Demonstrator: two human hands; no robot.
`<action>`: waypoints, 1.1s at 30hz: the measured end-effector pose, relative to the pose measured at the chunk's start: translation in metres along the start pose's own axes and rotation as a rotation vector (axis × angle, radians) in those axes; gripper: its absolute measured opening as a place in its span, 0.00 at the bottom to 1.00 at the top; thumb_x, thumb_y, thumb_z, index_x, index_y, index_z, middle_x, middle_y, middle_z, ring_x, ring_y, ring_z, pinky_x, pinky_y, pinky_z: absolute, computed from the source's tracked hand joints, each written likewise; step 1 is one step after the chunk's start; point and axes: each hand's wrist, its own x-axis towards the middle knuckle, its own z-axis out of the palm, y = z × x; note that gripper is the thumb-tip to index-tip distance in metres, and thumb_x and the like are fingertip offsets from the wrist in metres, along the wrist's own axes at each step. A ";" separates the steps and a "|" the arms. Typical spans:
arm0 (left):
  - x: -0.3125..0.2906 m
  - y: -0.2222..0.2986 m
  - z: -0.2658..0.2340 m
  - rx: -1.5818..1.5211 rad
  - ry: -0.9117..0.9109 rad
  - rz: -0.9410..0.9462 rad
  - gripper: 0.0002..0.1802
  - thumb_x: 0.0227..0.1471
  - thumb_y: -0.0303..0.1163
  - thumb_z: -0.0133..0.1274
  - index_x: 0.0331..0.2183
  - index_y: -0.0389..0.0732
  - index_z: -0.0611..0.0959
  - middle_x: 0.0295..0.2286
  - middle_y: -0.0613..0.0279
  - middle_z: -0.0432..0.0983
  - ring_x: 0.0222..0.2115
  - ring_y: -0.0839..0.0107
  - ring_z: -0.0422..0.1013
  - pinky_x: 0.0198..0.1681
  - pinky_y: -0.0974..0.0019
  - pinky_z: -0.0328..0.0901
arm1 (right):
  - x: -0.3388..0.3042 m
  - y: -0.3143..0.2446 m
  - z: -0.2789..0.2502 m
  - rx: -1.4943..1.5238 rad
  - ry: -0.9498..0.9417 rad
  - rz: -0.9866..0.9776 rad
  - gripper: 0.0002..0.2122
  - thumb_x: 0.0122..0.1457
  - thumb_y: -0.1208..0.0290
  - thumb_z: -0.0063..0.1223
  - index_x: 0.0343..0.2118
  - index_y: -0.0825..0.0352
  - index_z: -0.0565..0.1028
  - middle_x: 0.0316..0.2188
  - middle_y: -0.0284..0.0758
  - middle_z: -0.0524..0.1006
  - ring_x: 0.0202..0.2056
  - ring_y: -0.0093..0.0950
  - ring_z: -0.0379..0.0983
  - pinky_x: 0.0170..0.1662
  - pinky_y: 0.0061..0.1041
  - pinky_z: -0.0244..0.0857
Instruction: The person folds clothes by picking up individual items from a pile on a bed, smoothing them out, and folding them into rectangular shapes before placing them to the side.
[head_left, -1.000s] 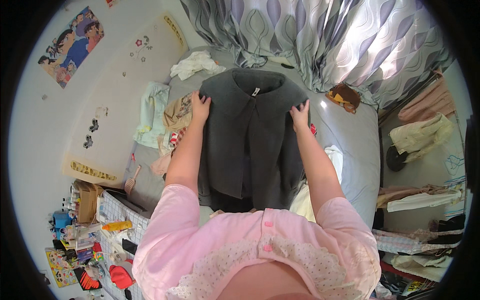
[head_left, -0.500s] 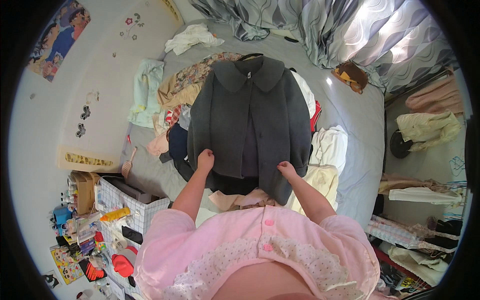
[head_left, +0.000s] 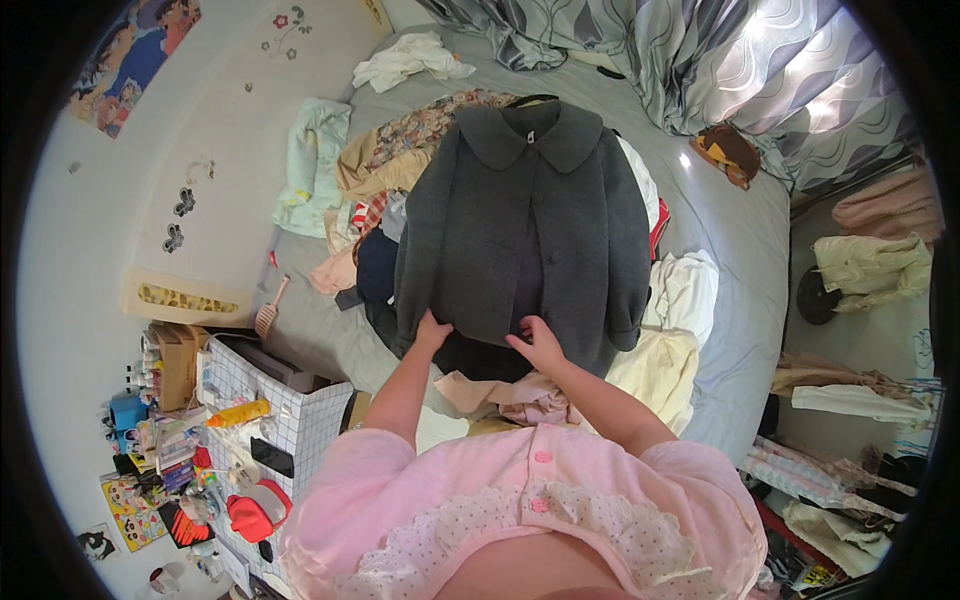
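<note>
A dark grey coat [head_left: 490, 230] with a wide rounded collar lies spread face up over a pile of clothes. A black hanger [head_left: 532, 99] shows above its neck. My left hand [head_left: 432, 332] is closed on the lower edge of the coat near the left sleeve, its fingertips partly hidden. At the hem by the middle opening, my right hand [head_left: 537, 342] pinches the coat's front edge. Under and around the coat are a floral garment [head_left: 425, 130], a navy garment [head_left: 377, 265] and a pale pink garment [head_left: 515, 395] nearest my body.
The grey-sheeted bed [head_left: 735, 230] carries white and cream clothes [head_left: 665, 350] at the right and a brown bag-like item [head_left: 728, 155] by the curtain [head_left: 720, 60]. At the left are a pink hairbrush [head_left: 270, 308] and a cluttered table with a red cap [head_left: 260, 510]. Clothes hang at the far right.
My right hand has moved left from the coat's right front panel to the hem by the opening. That right panel now lies flatter. The whole view has shifted slightly.
</note>
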 end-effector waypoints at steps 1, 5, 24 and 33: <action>0.004 -0.005 -0.004 -0.005 0.035 0.039 0.52 0.27 0.29 0.59 0.53 0.35 0.48 0.49 0.41 0.53 0.50 0.56 0.54 0.52 0.65 0.51 | 0.002 -0.008 0.000 -0.065 -0.071 -0.021 0.26 0.41 0.58 0.57 0.38 0.74 0.65 0.30 0.42 0.69 0.34 0.36 0.67 0.37 0.29 0.62; 0.022 0.011 -0.027 0.000 -0.091 -0.019 0.45 0.31 0.31 0.58 0.52 0.40 0.54 0.46 0.44 0.59 0.47 0.52 0.58 0.48 0.61 0.55 | 0.016 -0.014 0.010 -0.356 -0.054 -0.174 0.23 0.44 0.59 0.54 0.38 0.72 0.67 0.30 0.43 0.69 0.34 0.39 0.67 0.38 0.31 0.62; 0.013 0.158 -0.095 -0.960 -0.611 0.149 0.32 0.41 0.24 0.51 0.49 0.38 0.59 0.47 0.64 0.59 0.44 0.69 0.60 0.47 0.69 0.54 | 0.071 -0.142 -0.111 1.622 -0.196 0.559 0.18 0.56 0.58 0.37 0.42 0.69 0.67 0.40 0.40 0.70 0.41 0.34 0.67 0.45 0.32 0.61; -0.002 0.183 -0.090 -0.785 -0.232 0.310 0.21 0.45 0.25 0.47 0.45 0.37 0.66 0.42 0.62 0.66 0.43 0.73 0.61 0.46 0.71 0.54 | 0.027 -0.137 -0.122 1.377 -0.047 0.503 0.22 0.52 0.60 0.46 0.46 0.69 0.63 0.44 0.37 0.67 0.46 0.33 0.63 0.49 0.31 0.55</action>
